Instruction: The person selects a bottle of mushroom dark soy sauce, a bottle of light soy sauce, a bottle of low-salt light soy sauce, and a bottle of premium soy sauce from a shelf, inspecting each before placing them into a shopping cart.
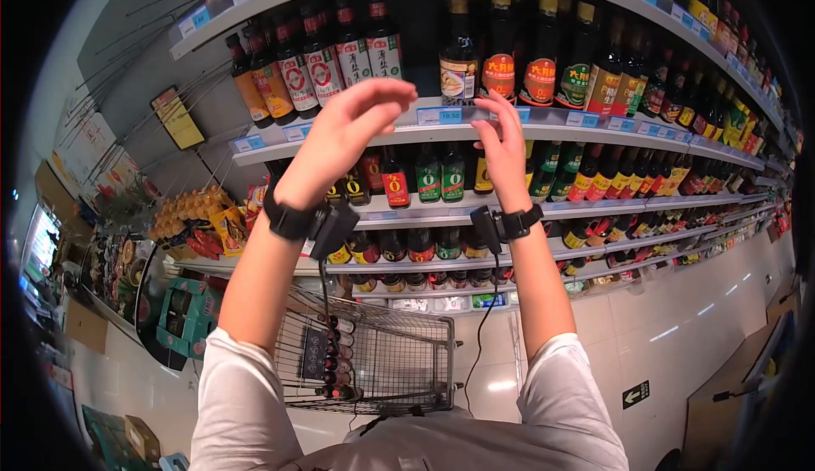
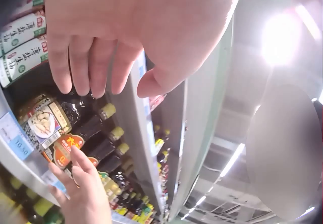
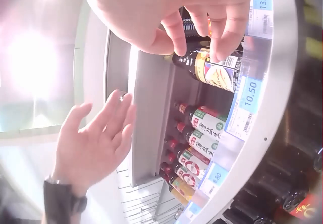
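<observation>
My left hand [image 1: 352, 131] is raised before the upper shelf, near white-labelled bottles [image 1: 384, 51]; its fingers are extended and slightly bent, holding nothing. My right hand [image 1: 507, 144] is raised before the shelf edge, fingers loosely bent, with nothing visible in its grasp. Just behind it stand a dark bottle with a food picture on its label [image 1: 458, 76] and orange-labelled bottles [image 1: 498, 72]. In the right wrist view, the right fingertips [image 3: 219, 52] overlap the food-picture bottle [image 3: 217, 75]; whether they touch it cannot be told. A dark gap separates this bottle from the white-labelled ones.
A wire shopping cart [image 1: 407, 361] with several bottles [image 1: 340, 361] lying along its left side stands below my arms. Lower shelves hold rows of bottles [image 1: 429, 174]. A price-tagged shelf edge [image 1: 399, 123] runs behind the hands. Packaged goods [image 1: 191, 216] are at the left.
</observation>
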`<control>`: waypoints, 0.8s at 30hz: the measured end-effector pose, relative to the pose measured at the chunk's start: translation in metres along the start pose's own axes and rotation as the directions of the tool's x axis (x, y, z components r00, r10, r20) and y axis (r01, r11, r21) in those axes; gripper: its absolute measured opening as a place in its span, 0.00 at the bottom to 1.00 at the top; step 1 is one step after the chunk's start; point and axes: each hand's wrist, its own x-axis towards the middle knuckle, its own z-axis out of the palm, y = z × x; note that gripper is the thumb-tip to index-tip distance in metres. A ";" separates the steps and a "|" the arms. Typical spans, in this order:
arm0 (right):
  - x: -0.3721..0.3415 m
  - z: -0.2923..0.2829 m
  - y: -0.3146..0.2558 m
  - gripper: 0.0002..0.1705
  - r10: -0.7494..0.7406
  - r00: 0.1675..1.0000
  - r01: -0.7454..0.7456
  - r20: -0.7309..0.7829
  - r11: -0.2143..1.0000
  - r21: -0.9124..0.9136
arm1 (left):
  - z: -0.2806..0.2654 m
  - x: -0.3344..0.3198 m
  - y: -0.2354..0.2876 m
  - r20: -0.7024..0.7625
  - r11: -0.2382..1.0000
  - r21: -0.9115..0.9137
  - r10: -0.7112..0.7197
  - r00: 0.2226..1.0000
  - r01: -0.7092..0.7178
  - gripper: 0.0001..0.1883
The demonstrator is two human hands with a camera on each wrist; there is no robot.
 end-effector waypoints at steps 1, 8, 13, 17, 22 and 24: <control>0.013 0.001 0.003 0.16 -0.019 1.000 0.019 -0.008 0.999 -0.038 | 0.004 0.032 -0.005 -0.017 1.000 0.012 0.018 1.000 -0.018 0.19; 0.032 0.009 0.035 0.23 -0.034 0.995 0.045 0.090 0.991 -0.127 | 0.019 0.197 -0.046 -0.346 0.969 0.246 0.108 0.932 -0.021 0.30; 0.028 0.005 0.039 0.24 0.004 0.990 0.013 0.143 0.993 -0.119 | 0.024 0.216 -0.044 -0.269 0.959 0.273 -0.003 0.963 0.079 0.27; 0.027 0.003 0.036 0.25 0.009 0.992 0.008 0.126 0.991 -0.135 | 0.020 0.217 -0.055 -0.276 0.959 0.275 0.015 0.961 0.064 0.23; 0.020 0.000 0.033 0.29 -0.018 0.991 0.035 0.132 0.992 -0.125 | 0.030 0.169 -0.036 -0.222 0.980 0.144 0.170 0.960 -0.140 0.24; 0.016 0.002 0.032 0.30 -0.040 0.991 0.055 0.127 0.992 -0.116 | 0.033 0.154 -0.038 -0.187 0.979 0.065 0.202 0.962 -0.193 0.19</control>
